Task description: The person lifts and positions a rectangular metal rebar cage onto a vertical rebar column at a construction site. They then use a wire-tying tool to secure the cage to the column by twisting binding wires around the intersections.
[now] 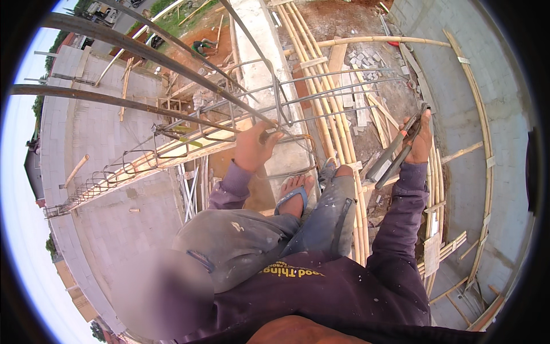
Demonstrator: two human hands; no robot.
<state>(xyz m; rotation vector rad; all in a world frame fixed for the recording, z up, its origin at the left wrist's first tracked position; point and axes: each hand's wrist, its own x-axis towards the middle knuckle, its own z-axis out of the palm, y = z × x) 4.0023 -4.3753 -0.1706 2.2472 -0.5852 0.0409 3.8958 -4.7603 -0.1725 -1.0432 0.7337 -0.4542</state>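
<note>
Pliers sit in my right hand, which is closed round them out to my right, over the gap beyond the bamboo; their long handles splay apart toward me, and the dark metal head points away. My left hand is curled, fingertips at the lower end of a ribbed, brownish rod; I cannot tell whether it is closed on it. More steel slants in beside it, and thin bars bent into angular loops lie just past my fingers.

My foot, in a blue sandal, stands on the beam, a narrow strip of pale, rough concrete. To the left, the cage, a row of squarish wire loops, runs off along a yellowish board.

The smooth, jointed bamboo follows the beam's right edge. Past it the space drops to brown soil and broken grey rubble, open as far as the grey block wall, where more poles lean.
</note>
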